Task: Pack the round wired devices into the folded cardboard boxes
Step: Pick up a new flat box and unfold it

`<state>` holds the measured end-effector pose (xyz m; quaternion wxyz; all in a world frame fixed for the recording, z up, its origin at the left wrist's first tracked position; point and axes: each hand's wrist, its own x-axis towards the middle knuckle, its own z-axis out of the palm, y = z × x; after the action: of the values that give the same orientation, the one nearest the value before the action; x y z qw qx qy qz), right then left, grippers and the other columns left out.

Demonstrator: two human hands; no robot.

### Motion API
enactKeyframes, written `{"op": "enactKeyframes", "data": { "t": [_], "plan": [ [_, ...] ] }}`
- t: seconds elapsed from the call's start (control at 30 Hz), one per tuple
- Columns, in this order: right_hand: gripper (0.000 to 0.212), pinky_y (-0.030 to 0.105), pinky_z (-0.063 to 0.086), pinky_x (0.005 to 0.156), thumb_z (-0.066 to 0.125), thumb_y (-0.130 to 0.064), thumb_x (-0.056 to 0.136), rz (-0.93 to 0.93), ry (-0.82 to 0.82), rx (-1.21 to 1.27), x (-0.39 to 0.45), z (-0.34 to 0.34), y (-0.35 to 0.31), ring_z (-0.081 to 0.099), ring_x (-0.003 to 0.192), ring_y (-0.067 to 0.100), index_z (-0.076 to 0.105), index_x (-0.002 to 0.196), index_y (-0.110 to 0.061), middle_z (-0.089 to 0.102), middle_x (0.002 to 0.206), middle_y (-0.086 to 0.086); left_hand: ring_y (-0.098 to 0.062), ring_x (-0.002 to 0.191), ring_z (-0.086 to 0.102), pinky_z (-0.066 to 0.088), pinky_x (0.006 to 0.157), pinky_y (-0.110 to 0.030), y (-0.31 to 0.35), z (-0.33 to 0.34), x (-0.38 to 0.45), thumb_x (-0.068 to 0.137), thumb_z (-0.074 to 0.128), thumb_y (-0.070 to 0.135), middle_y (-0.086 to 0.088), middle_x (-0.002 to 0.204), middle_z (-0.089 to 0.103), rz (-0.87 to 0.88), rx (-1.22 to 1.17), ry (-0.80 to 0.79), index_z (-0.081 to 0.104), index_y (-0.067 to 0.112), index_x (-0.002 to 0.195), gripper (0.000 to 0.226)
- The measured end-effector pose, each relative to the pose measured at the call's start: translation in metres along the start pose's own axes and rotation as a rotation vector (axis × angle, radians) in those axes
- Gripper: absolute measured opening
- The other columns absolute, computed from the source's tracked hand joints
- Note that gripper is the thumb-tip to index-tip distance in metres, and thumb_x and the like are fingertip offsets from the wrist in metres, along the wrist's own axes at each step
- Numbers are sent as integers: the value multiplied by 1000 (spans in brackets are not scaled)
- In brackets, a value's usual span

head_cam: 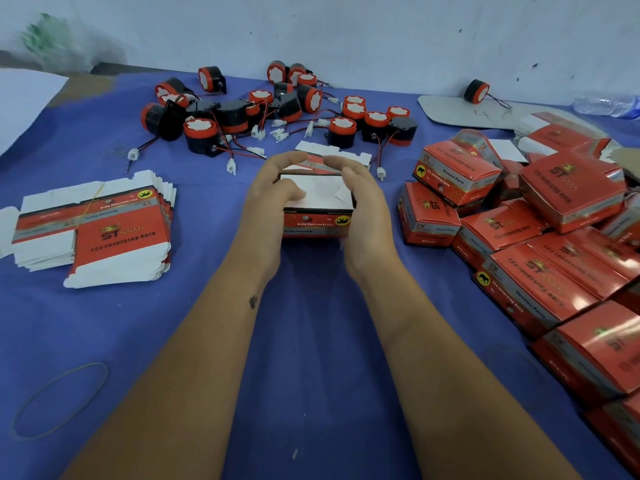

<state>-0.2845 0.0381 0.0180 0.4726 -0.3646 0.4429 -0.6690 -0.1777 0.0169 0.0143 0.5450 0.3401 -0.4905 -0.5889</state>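
A red, white and black cardboard box stands on the blue table at the centre, its white inner flaps showing on top. My left hand grips its left side, thumb lying on a white flap. My right hand grips its right side, fingers curled over the far edge. Beyond the box lies a heap of several round black-and-red wired devices with white connectors. One more round device sits alone at the far right.
A stack of flat unfolded boxes lies at the left. Several closed red boxes are piled at the right. A rubber band lies near the front left. A pale board and a plastic bottle sit at the back right.
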Motion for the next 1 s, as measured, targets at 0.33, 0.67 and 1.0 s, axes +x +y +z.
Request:
{"op": "enactKeyframes", "data": {
  "t": [0.33,0.67,1.0],
  "plan": [
    [40,30,45,83,36,-43,102,34,186,-124,1,1,-3,61,93,10,71,98,-23,71,109,-1,-1,78,56,45,66,-16,8,-4,-7,83,53,9,15,84,59,462,201,171,59,22,92,17],
    [13,32,47,72,57,-15,92,-10,33,-17,-2,-10,-9,63,85,14,62,82,-23,68,86,-6,-15,148,10,19,120,-46,0,-1,-7,86,41,59,4,160,15,371,625,144,41,51,136,50],
    [21,5,40,70,57,13,79,-502,52,-816,2,-15,3,53,86,13,65,85,-5,59,96,3,24,114,40,41,94,-7,-13,-15,9,69,88,11,7,140,31,386,529,105,24,12,145,100]
  ]
}}
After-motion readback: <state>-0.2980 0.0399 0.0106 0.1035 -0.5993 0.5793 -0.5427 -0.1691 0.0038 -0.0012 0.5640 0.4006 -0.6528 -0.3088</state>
